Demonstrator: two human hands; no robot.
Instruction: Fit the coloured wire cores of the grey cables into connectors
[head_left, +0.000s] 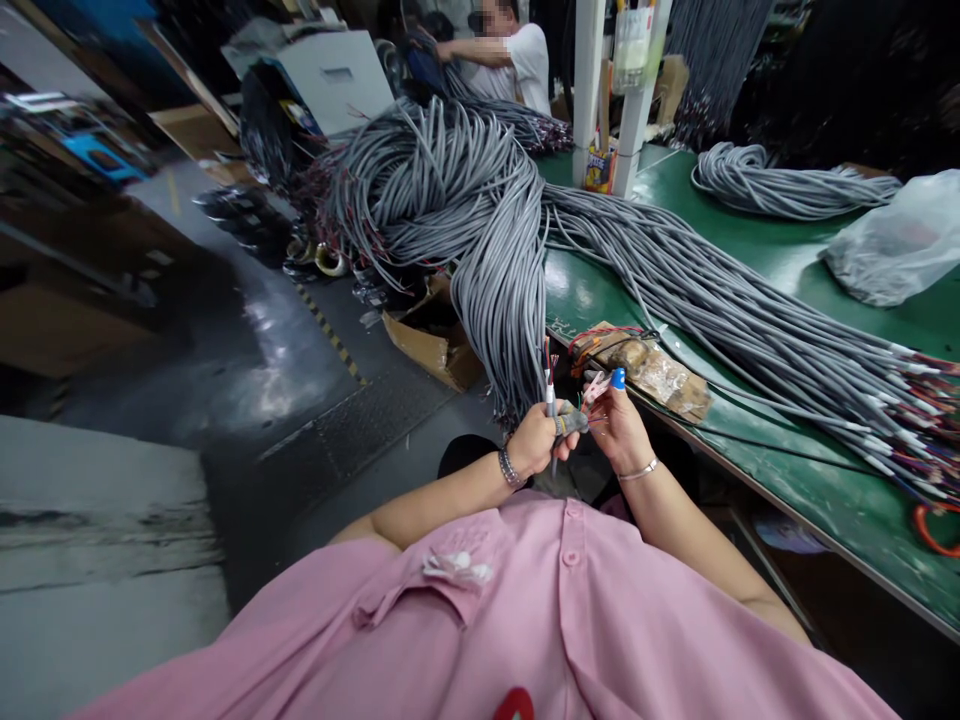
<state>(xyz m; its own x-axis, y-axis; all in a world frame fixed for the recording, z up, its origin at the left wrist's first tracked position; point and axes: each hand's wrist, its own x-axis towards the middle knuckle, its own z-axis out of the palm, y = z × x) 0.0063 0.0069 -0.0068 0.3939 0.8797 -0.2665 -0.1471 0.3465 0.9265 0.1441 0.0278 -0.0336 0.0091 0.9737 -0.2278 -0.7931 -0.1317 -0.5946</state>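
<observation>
My left hand (534,438) is closed around a grey cable (550,400) held roughly upright in front of my chest. Red and dark wire ends (552,362) stick out past its white collar. Grey covers wrap some of this hand's fingertips. Close beside it, my right hand (621,436) is pinched, with blue tape (618,378) around its thumb tip. Thin coloured wires (594,420) run between the two hands into the right fingers. A small pinkish piece (597,386) shows at those fingertips; I cannot make out its kind.
A large bundle of grey cables (480,220) drapes over the green table (757,395), with more cables (720,300) stretched rightward. A taped cardboard piece (652,372) lies near the edge. An open carton (427,340) stands below. Across the table sits a co-worker (529,65).
</observation>
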